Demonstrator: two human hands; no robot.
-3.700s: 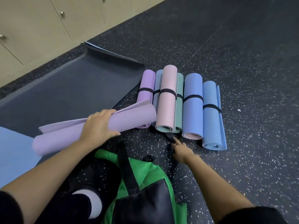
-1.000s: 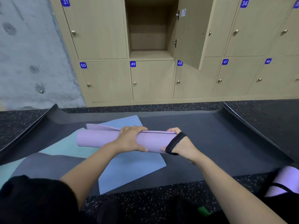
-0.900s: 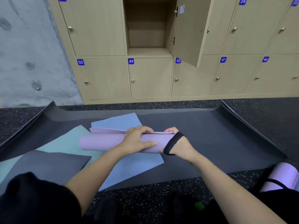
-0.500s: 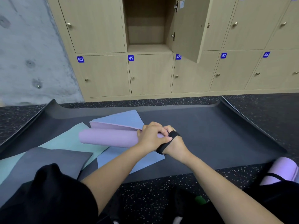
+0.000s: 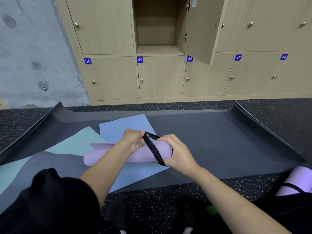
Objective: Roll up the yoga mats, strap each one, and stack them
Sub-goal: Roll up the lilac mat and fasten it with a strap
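Background stuff first: a wall of pale wooden lockers (image 5: 160, 76) was seen straight ahead, numbered 46 to 50 along the bottom row, with one upper locker door (image 5: 200, 31) swung open. A bare concrete wall (image 5: 33, 48) was off to the left. A big dark grey mat (image 5: 228, 141) with curled-up ends was spread over the speckled black floor (image 5: 168, 205). A blue mat (image 5: 125, 124), a teal mat (image 5: 76, 142) and a grey mat (image 5: 50, 164) were laid flat on it, overlapping, on the left side. Down at the right edge, a strapped lilac roll (image 5: 300, 179) was cut off by the frame. Part of the main roll was blocked by the left forearm, and a black sleeve (image 5: 55, 200) filled the lower left corner.

Now the main thing: the lilac yoga mat (image 5: 135, 156) was rolled into a tube and held crosswise over the blue mat, with its loose outer flap sticking out on the far side. Whether it was resting there or lifted a bit couldn't be told. A black strap (image 5: 153, 149) was looped round it near the right end, on a slant. The strap's top was pinched in the curled fingers of the left hand (image 5: 133, 139) and pulled up off the roll. The roll's right end was gripped by the right hand (image 5: 177, 152), with the strap's lower part caught by the thumb.
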